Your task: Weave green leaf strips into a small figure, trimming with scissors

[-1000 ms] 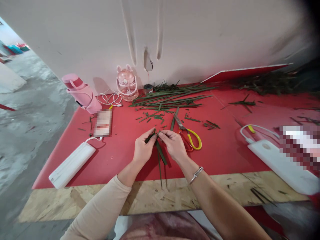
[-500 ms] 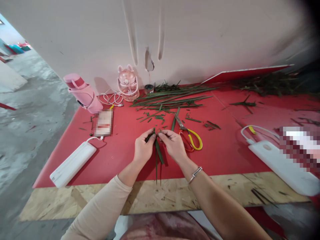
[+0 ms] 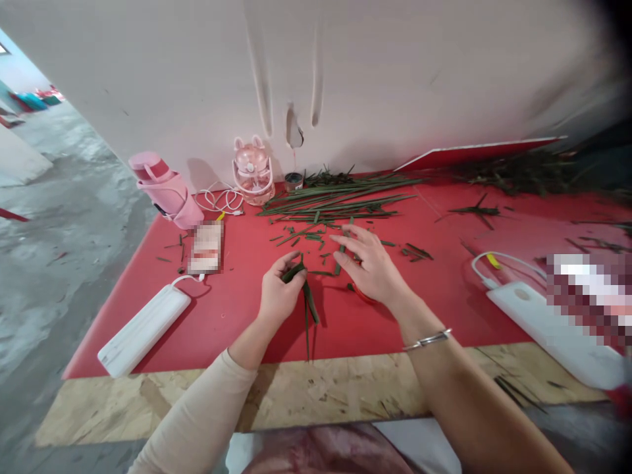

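Observation:
My left hand (image 3: 278,293) is closed in a pinch on a folded green leaf strip (image 3: 307,301), whose long ends trail down toward the table's wooden edge. My right hand (image 3: 371,264) is open with fingers stretched out, lying over the scissors. Only a bit of the red scissor handle (image 3: 359,294) shows under its palm. A pile of long green leaf strips (image 3: 336,196) lies beyond both hands near the wall, with short cut bits (image 3: 306,235) scattered in front of it.
The red mat (image 3: 237,309) covers a chipboard table. On it are a pink bottle (image 3: 165,189), a pink bear-eared jug (image 3: 253,170), a white cable (image 3: 217,197), a white power bank (image 3: 143,321) at left and another (image 3: 548,326) at right.
My right hand let go of the leaf strip and moved right and away, opening over the scissors. My left hand keeps the strip. The view tilted slightly.

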The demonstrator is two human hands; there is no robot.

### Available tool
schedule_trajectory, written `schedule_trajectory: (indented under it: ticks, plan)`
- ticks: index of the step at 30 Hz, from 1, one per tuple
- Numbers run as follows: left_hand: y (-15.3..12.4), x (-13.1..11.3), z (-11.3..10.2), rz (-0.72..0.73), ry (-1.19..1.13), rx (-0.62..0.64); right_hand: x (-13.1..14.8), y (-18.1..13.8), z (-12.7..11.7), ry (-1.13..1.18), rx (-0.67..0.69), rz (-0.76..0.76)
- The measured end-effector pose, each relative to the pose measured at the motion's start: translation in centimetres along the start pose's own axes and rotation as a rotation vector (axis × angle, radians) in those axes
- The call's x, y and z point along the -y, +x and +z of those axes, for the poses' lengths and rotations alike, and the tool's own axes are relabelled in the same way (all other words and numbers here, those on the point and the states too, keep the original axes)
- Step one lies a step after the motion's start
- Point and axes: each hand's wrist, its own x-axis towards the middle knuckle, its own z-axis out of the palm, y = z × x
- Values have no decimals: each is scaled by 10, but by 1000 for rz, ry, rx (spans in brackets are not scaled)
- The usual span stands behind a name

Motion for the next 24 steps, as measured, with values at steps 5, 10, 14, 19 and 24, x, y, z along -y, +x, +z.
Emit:
schedule_trajectory:
  ticks: [5, 10, 14, 19, 24]
  plan:
    - [-4, -2, 0, 67, 22, 60, 16, 26, -14, 4, 475, -78]
    - [-1, -2, -1, 24, -73, 33, 3, 19, -7, 533, 834, 295]
    - [-2, -1, 4, -117, -333, 13, 4, -6, 27, 1061, 366, 505]
    - [-4, -1, 9, -98, -304, -36, 16, -22, 69, 970, -10, 439]
    - [-6, 0, 11, -99, -263, -9, 15, -22, 75, 834, -110, 486]
